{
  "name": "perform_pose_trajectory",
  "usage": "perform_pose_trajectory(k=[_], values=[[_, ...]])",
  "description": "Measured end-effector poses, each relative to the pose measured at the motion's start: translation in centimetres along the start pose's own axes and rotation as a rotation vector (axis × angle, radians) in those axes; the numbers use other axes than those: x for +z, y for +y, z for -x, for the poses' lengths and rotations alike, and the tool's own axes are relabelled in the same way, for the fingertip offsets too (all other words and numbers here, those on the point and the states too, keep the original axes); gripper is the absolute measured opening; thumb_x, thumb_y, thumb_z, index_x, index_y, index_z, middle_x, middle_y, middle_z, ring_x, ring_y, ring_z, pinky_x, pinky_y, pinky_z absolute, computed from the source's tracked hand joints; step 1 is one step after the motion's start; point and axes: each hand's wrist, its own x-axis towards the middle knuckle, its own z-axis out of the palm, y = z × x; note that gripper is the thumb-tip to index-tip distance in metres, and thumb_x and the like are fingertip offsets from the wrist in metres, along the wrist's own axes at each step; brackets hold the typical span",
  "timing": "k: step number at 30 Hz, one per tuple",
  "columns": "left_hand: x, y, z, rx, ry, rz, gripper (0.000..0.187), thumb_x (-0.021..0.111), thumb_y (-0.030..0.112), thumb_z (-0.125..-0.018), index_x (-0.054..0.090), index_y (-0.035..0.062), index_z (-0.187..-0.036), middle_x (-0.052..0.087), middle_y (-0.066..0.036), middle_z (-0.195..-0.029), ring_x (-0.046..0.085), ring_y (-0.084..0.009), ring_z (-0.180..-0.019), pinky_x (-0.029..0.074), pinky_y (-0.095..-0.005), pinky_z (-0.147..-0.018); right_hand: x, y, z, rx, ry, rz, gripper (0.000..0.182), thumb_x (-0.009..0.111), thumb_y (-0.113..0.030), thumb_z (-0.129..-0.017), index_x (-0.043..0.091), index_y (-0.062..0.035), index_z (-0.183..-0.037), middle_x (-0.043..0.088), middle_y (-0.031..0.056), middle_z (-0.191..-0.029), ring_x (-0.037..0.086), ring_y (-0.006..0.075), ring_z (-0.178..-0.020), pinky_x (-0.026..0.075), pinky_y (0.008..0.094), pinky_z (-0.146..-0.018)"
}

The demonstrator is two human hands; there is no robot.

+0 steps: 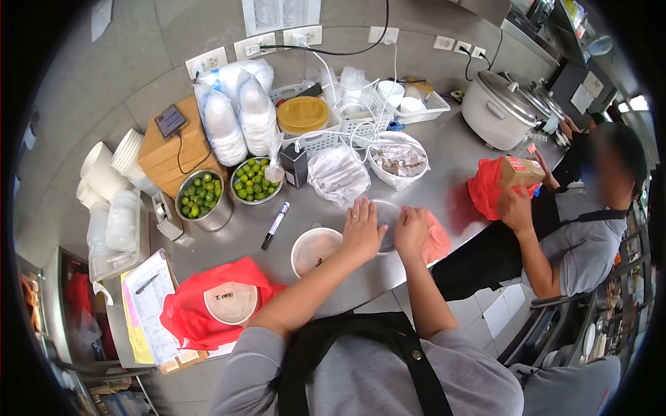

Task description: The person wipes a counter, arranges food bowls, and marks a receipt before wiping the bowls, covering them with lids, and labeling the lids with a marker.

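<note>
My left hand [364, 232] lies with its fingers stretched out at the left edge of a round, clear-topped container [386, 216]. At that container's right edge, my right hand [412, 232] has its fingers bent together; what they hold, if anything, is hidden. Beside my right wrist lies a piece of pinkish-red material [436, 239], partly covered by the hand. Under my left forearm stands a white round bowl [312, 244] with a translucent lid and dark writing. Another lidded bowl [231, 303] sits in an opened red bag [187, 308] to the left.
A marker [275, 227], pots of green limes [202, 196], wrapped cups [223, 125] and baskets [322, 141] stand on the steel counter. A foil-lined bowl [399, 163] and a rice cooker [496, 111] are behind. At right, a co-worker [583, 229] handles a red bag [485, 187] and box.
</note>
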Motion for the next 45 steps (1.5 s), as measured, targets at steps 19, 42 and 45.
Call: perform_pose_trajectory(k=[19,42,45], values=[[-0.7,-0.3,-2.5,0.004,-0.188,0.038,0.084,0.057,0.045,-0.078,0.024,-0.0083,-0.134,0.023,-0.027,-0.140,0.026,-0.0377,-0.130,0.023,-0.0420,-0.106,-1.0,1.1,-3.2,-0.086,-0.686,0.281,0.050,0.033,-0.047,-0.091,0.046,-0.0047,-0.114,0.061,0.0236,-0.097,0.055,0.0415,-0.095,0.033,0.0494,-0.093],[-22.7,-36.5,21.2,-0.732,0.364,0.036,0.022,0.052,0.025,-0.086,0.064,0.0063,-0.085,0.064,-0.016,-0.083,0.061,-0.0323,-0.081,0.047,-0.0401,-0.072,14.9,-36.2,10.7,-1.293,-0.837,-0.582,0.033,0.055,-0.021,-0.085,0.054,-0.0031,-0.113,0.043,0.0185,-0.129,0.047,0.0347,-0.113,0.041,0.0386,-0.093],[-22.2,-39.4,23.1,-0.724,0.416,0.151,0.020,0.051,0.016,-0.083,0.061,0.0055,-0.097,0.065,-0.015,-0.085,0.063,-0.0285,-0.082,0.047,-0.0373,-0.073,20.7,-41.0,12.9,-1.081,-0.871,-0.586,0.045,0.055,-0.021,-0.086,0.043,-0.0019,-0.125,0.039,0.0245,-0.131,0.040,0.0379,-0.120,0.036,0.0384,-0.098]])
